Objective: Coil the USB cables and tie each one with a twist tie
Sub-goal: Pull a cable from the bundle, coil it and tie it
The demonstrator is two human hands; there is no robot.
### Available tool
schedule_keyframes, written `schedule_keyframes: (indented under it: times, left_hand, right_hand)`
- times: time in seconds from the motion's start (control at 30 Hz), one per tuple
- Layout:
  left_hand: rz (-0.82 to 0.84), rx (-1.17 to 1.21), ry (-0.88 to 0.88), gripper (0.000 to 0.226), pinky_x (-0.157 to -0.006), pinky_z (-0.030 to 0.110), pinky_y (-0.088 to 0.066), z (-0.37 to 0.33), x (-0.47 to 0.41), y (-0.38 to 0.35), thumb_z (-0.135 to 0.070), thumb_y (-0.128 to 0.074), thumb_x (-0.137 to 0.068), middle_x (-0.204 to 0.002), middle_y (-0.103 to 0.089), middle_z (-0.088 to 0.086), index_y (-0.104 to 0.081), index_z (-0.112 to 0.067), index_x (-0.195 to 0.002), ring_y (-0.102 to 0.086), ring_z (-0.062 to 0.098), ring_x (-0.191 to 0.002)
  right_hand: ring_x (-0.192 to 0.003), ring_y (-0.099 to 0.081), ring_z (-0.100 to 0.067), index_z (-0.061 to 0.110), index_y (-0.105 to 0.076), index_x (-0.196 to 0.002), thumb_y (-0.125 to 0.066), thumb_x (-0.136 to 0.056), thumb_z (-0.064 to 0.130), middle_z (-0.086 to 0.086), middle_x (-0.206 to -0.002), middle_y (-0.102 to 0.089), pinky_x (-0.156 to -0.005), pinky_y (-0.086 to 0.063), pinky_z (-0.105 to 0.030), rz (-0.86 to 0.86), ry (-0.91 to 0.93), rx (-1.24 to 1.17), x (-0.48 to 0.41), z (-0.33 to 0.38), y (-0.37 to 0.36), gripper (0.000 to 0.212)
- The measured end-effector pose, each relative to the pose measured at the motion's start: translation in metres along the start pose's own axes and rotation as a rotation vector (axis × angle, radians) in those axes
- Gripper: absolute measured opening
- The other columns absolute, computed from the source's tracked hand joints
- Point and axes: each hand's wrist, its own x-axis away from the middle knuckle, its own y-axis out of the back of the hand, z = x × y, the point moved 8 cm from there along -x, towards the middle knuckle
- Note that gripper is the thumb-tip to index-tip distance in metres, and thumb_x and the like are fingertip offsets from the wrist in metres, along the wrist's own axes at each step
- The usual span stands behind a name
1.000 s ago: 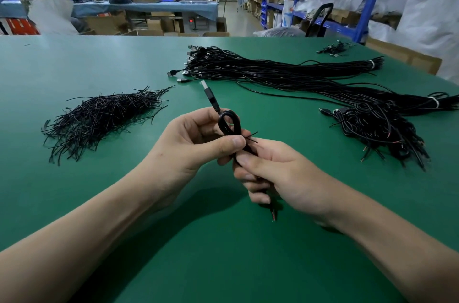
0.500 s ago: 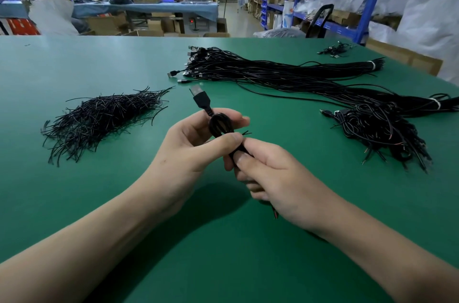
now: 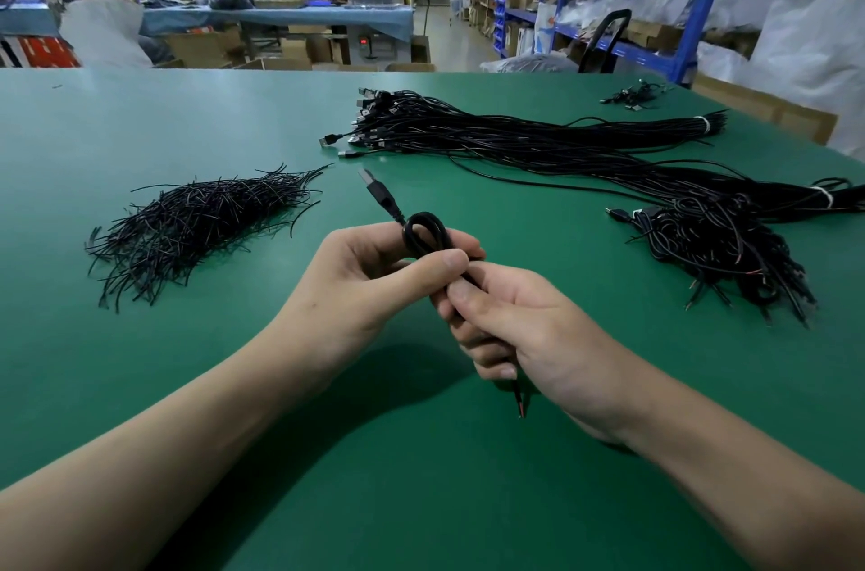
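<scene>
Black cable coil (image 3: 423, 217) | middle hidden inside left hand (image 3: 374, 285), right hand (image 3: 529, 336)

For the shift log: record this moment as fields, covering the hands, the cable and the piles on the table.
left hand: pinches coiled cable below its top loop
right hand: grips the coil's lower part
USB plug: sticks up above the loop
twist ties: loose heap on green table, left
uncoiled cables: long bundles, far right

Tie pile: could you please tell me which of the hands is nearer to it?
Left. The left hand sits right of the tie pile; the right hand is farther right, beyond it.
</scene>
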Motion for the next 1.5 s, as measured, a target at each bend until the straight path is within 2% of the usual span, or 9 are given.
schedule_keyframes:
  times: [0.1, 0.27, 0.47, 0.63, 0.87, 1.03, 1.2, 1.37, 1.5]
  left_hand:
    - [0.022, -0.027, -0.008, 0.017, -0.076, 0.024, -0.053, -0.001, 0.0, 0.001, -0.026, -0.076, -0.085, -0.078, -0.074, -0.002, -0.079, -0.017, -0.099, -0.064, 0.01, -0.069]
    - [0.018, -0.203, -0.06, 0.017, -0.084, 0.068, -0.047, -0.009, -0.002, 0.005, -0.04, -0.074, -0.082, -0.078, -0.073, -0.008, -0.079, -0.03, -0.093, -0.062, 0.016, -0.074]
    - [0.033, -0.288, -0.12, 0.011, -0.082, 0.061, -0.049, -0.015, -0.002, 0.006, -0.036, -0.075, -0.082, -0.083, -0.074, -0.006, -0.078, -0.031, -0.092, -0.066, 0.017, -0.081]
    - [0.08, -0.254, -0.063, 0.015, -0.082, 0.02, -0.049, -0.008, -0.003, 0.008, -0.014, -0.064, -0.095, -0.097, -0.076, -0.009, -0.076, -0.015, -0.103, -0.065, 0.0, -0.085]
    - [0.005, -0.186, -0.006, 0.016, -0.08, 0.028, -0.053, -0.003, -0.004, 0.011, -0.022, -0.072, -0.084, -0.087, -0.076, -0.001, -0.075, -0.009, -0.092, -0.066, 0.008, -0.082]
    - [-0.041, -0.274, 0.046, 0.011, -0.09, 0.057, -0.052, 0.0, -0.005, 0.011, -0.02, -0.074, -0.089, -0.09, -0.074, 0.016, -0.074, -0.009, -0.091, -0.064, 0.02, -0.085]
    - [0.003, -0.404, 0.06, 0.01, -0.083, 0.042, -0.054, 0.002, -0.004, 0.007, -0.012, -0.065, -0.098, -0.092, -0.075, 0.007, -0.074, -0.014, -0.094, -0.066, 0.012, -0.087]
    - [0.053, -0.375, 0.05, 0.022, -0.097, 0.041, -0.052, 0.004, -0.004, 0.005, -0.025, -0.06, -0.092, -0.102, -0.075, 0.002, -0.072, -0.009, -0.103, -0.07, 0.019, -0.101]
    - [0.027, -0.34, 0.058, 0.014, -0.078, 0.027, -0.05, 0.007, -0.005, 0.008, -0.026, -0.065, -0.094, -0.088, -0.073, 0.001, -0.071, -0.014, -0.089, -0.064, 0.009, -0.078]
  right_hand:
    - [-0.053, -0.02, -0.007, 0.02, -0.054, -0.083, -0.046, -0.095, 0.038, 0.014, -0.06, -0.031, -0.048, -0.017, -0.022, -0.003, 0.002, -0.011, 0.001, 0.001, 0.001, 0.023]
    - [-0.052, -0.02, -0.007, 0.027, -0.06, -0.075, -0.049, -0.094, 0.04, 0.012, -0.061, -0.029, -0.046, -0.018, -0.018, -0.007, -0.005, -0.061, 0.0, 0.001, 0.0, 0.026]
    - [-0.052, -0.021, -0.006, 0.031, -0.064, -0.072, -0.048, -0.097, 0.04, 0.01, -0.064, -0.03, -0.046, -0.02, -0.017, -0.034, 0.016, -0.086, -0.001, 0.001, 0.006, 0.031]
    - [-0.053, -0.016, -0.009, 0.021, -0.056, -0.08, -0.047, -0.097, 0.039, 0.006, -0.065, -0.022, -0.047, -0.018, -0.02, -0.042, 0.024, -0.136, -0.001, 0.0, 0.013, 0.027]
    - [-0.054, -0.018, -0.009, 0.021, -0.057, -0.083, -0.048, -0.098, 0.042, 0.01, -0.064, -0.025, -0.047, -0.02, -0.018, -0.003, 0.006, -0.078, 0.0, -0.002, 0.01, 0.027]
    - [-0.05, -0.025, -0.005, 0.025, -0.056, -0.076, -0.054, -0.097, 0.05, 0.015, -0.059, -0.031, -0.047, -0.026, -0.015, -0.1, 0.041, 0.065, -0.001, 0.0, 0.017, 0.032]
    - [-0.051, -0.026, -0.007, 0.028, -0.052, -0.074, -0.046, -0.099, 0.049, 0.014, -0.059, -0.032, -0.049, -0.024, -0.022, -0.164, 0.087, 0.331, -0.003, 0.001, 0.022, 0.033]
    - [-0.048, -0.024, -0.003, 0.02, -0.05, -0.081, -0.042, -0.104, 0.042, 0.015, -0.057, -0.029, -0.045, -0.025, -0.013, -0.148, 0.024, 0.159, -0.002, -0.004, 0.021, 0.034]
    - [-0.055, -0.02, -0.009, 0.016, -0.051, -0.09, -0.04, -0.108, 0.034, 0.011, -0.063, -0.026, -0.05, -0.019, -0.024, -0.07, -0.04, 0.024, -0.001, -0.007, 0.018, 0.027]
